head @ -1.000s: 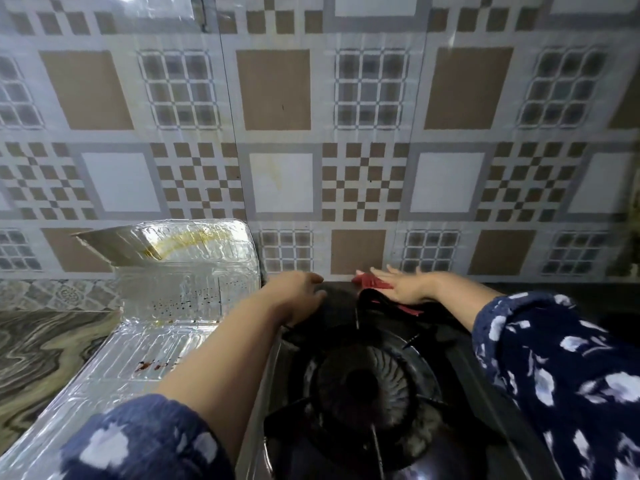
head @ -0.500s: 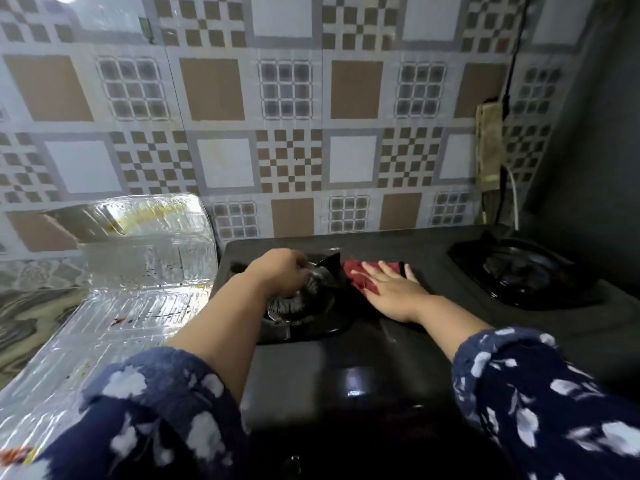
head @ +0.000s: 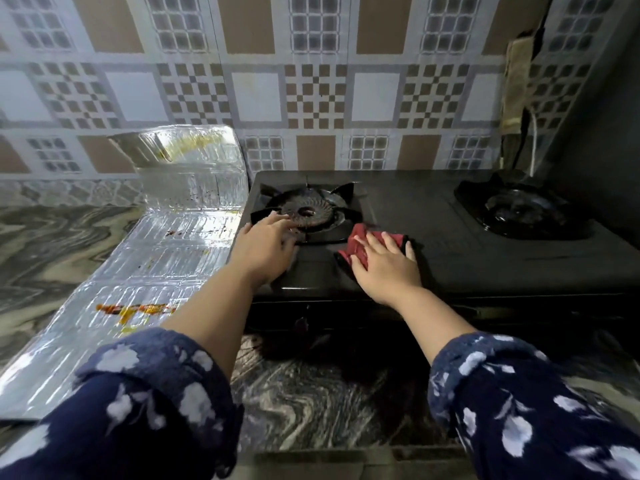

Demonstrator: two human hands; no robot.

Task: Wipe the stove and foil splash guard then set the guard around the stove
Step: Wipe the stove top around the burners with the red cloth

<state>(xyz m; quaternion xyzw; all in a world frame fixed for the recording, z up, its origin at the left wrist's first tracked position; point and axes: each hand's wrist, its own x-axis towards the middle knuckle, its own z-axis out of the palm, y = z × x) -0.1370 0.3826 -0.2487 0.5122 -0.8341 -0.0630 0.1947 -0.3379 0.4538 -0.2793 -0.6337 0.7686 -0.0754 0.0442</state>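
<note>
While the right hand (head: 386, 263) presses one red cloth (head: 360, 242) flat, fingers spread, the left hand (head: 265, 249) rests open, empty, on the two-burner stove (head: 433, 237); one stained foil guard (head: 162, 258) lies beside.

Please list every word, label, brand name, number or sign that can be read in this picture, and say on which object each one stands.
None: no readable text shows anywhere.
Stove: no brand or knob marking can be made out on its dark top or front.
Foil splash guard: only stains, no print.
Red cloth under the right hand: plain.
Left hand rests by the burner: nothing written.
Wall tiles: patterns only.
</note>
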